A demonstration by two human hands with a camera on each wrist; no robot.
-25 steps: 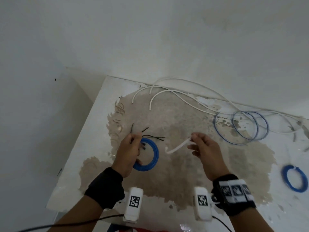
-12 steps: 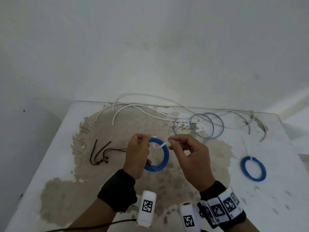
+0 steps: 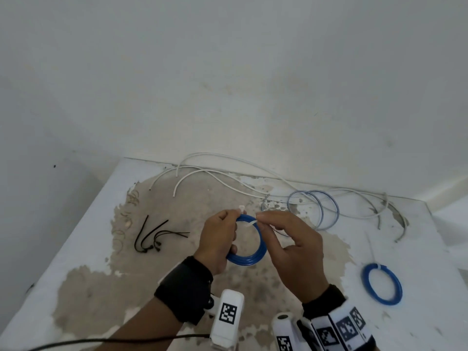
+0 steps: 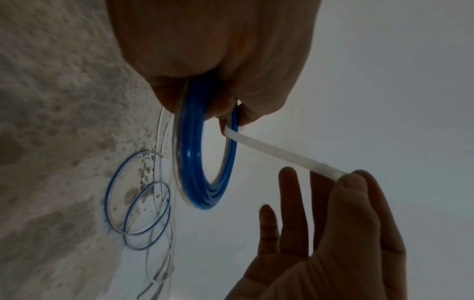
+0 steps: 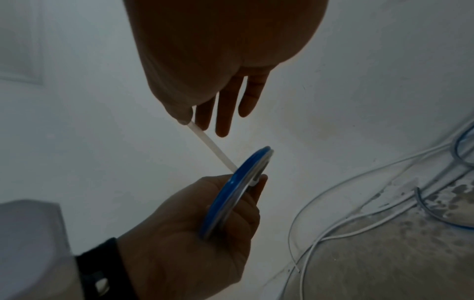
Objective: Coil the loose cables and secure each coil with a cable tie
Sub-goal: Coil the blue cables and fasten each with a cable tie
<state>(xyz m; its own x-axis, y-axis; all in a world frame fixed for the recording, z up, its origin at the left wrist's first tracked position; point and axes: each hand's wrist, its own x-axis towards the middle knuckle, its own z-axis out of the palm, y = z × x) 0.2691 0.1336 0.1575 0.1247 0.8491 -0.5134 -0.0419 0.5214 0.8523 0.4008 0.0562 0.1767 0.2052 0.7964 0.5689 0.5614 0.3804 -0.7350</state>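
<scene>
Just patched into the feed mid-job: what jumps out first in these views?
Centre of the table, the left hand holds up a coiled blue cable, while the right hand pinches the tail of a white plastic cable tie threaded through the coil. To the right lies a second blue coil, already tied. At the back edge sprawl loose white cables; black cable ties lie to the left.

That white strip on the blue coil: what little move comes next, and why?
Probably the right hand bends the white cable tie around the blue coil toward its head. The left hand grips the coil, and the strip passes through the ring, its free end unfastened.
</scene>
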